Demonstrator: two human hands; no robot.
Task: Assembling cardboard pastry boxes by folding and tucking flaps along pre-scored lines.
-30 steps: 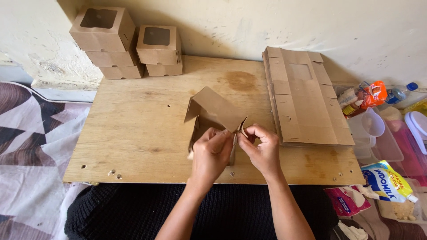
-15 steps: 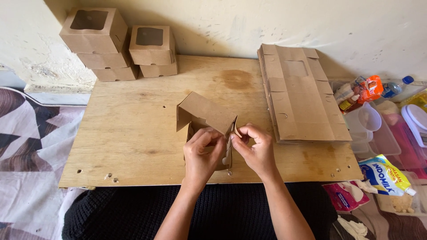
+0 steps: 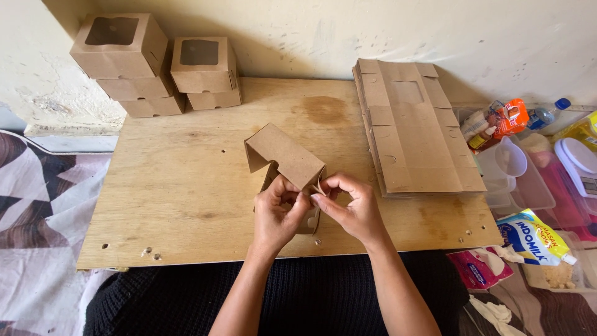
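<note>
Half-folded brown box [image 3: 287, 155] pinched by left hand [image 3: 277, 216] and right hand [image 3: 353, 208]; nothing inside.

Bright, even daylight, soft shadows behind the stacked boxes [image 3: 155, 65], sharp focus, slight wide-angle edge bending

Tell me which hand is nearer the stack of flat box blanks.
Right. The right hand sits just left of the stack of flat box blanks; the left hand lies farther left, beyond the half-folded box.

L hand [image 3: 278, 214] curled, R hand [image 3: 353, 208] pinching, fingertips touching, forearms converging
</note>
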